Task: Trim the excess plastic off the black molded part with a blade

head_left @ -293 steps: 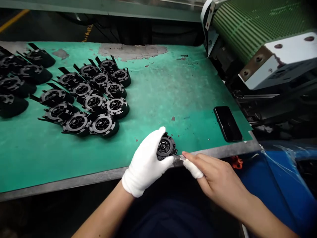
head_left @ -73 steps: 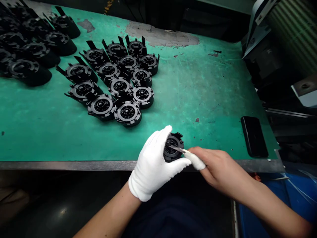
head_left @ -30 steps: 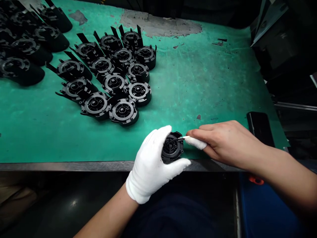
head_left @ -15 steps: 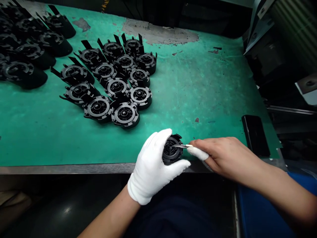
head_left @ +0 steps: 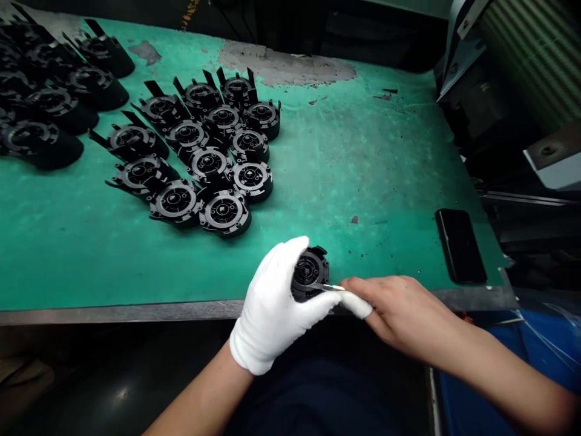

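In a white glove, my left hand [head_left: 276,297] curves round a round black plastic part [head_left: 307,270] at the front edge of the table. The part's ringed, ribbed face is turned up towards me. My right hand [head_left: 385,303] is bare apart from a white cover on its thumb. It pinches a thin metal blade [head_left: 324,287], most likely a knife, whose handle is hidden in the fingers. The blade lies across the lower right rim of the part, close to my left thumb.
Several similar black parts [head_left: 223,210] stand in a cluster left of centre, with more black parts [head_left: 43,142] at the far left. A black phone [head_left: 460,245] lies on the green tabletop [head_left: 345,151] at the right. Machinery [head_left: 535,66] borders the right side.
My right hand has moved down and towards me, bringing the blade from the middle of the part to its lower rim. My left hand keeps its hold. The view has shifted slightly.
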A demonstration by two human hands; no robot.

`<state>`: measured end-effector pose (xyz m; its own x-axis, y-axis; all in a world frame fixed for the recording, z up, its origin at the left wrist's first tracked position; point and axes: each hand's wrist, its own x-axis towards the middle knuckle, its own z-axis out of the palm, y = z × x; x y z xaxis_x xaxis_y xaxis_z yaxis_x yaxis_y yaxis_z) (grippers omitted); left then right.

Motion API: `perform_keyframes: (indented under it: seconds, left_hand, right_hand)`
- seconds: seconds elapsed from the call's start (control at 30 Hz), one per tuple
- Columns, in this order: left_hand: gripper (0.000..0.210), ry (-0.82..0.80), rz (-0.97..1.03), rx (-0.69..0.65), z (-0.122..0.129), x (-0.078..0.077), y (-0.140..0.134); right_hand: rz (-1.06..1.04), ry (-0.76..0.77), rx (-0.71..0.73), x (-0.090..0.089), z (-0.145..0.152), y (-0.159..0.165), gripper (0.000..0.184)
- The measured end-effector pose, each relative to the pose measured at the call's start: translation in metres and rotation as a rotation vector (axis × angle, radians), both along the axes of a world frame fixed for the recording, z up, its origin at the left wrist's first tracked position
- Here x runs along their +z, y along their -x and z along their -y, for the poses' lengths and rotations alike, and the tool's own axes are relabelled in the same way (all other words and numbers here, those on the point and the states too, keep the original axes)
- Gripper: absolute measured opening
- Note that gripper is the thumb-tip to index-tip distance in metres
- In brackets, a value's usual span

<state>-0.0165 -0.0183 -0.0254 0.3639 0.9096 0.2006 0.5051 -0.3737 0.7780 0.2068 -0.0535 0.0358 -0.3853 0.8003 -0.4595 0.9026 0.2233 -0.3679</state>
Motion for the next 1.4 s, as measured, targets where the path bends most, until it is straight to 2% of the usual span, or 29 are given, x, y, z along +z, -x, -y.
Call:
perform_keyframes:
  seconds: [0.1,0.27,0.4,0.5,0.6,0.7,0.77,0.8,0.87,0.93,1.0,1.1,1.23,1.4]
  left_hand:
    - [0.077,0.016,-0.008,-0.006,0.0,-0.001,0.0]
    - [0.078,0.005,0.004,0.01,0.002,-0.002,-0.001]
    - [0.083,-0.032,0.012,0.026,0.002,-0.002,-0.002]
    - [0.081,-0.028,0.01,0.042,0.001,-0.003,-0.004]
    - [0.077,-0.008,0.019,0.131,0.009,-0.003,-0.006]
    - [0.08,0.058,0.026,0.225,0.035,0.0,-0.008]
    - [0.085,0.12,-0.014,0.215,0.056,0.005,-0.008]
    - [0.086,0.142,-0.04,0.197,0.065,0.007,-0.007]
    - [0.085,0.16,-0.075,0.18,0.075,0.011,-0.003]
    - [0.085,0.156,-0.069,0.192,0.07,0.013,0.004]
    - [0.092,0.163,-0.041,0.169,0.052,0.013,0.011]
    - [0.106,0.203,-0.022,0.012,0.02,0.012,0.017]
    - [0.099,0.222,-0.064,-0.046,-0.001,0.012,0.018]
    - [0.084,0.223,-0.031,-0.017,0.0,0.014,0.013]
  right_hand:
    - [-0.085,-0.069,-0.085,-0.003,0.005,-0.003,0.037]
    - [0.019,-0.164,-0.107,-0.011,0.015,0.004,0.043]
    - [-0.01,-0.115,-0.09,-0.009,0.016,0.01,0.045]
    - [-0.104,-0.043,-0.101,-0.005,0.013,0.008,0.039]
    - [-0.348,-0.039,-0.288,-0.009,0.015,0.016,0.028]
    - [-0.591,-0.062,-0.57,-0.025,0.016,0.037,0.021]
    - [-0.678,-0.081,-0.691,-0.036,0.01,0.048,0.019]
    - [-0.692,-0.096,-0.708,-0.039,0.006,0.049,0.019]
    - [-0.661,-0.133,-0.645,-0.039,-0.004,0.041,0.021]
    - [-0.576,-0.191,-0.505,-0.031,-0.009,0.025,0.029]
    - [-0.459,-0.233,-0.346,-0.022,-0.007,0.009,0.037]
    - [-0.236,-0.245,-0.187,-0.014,0.002,-0.003,0.042]
    - [-0.059,-0.239,-0.119,-0.012,0.009,0.001,0.047]
    - [-0.024,-0.183,-0.122,-0.008,0.013,0.005,0.048]
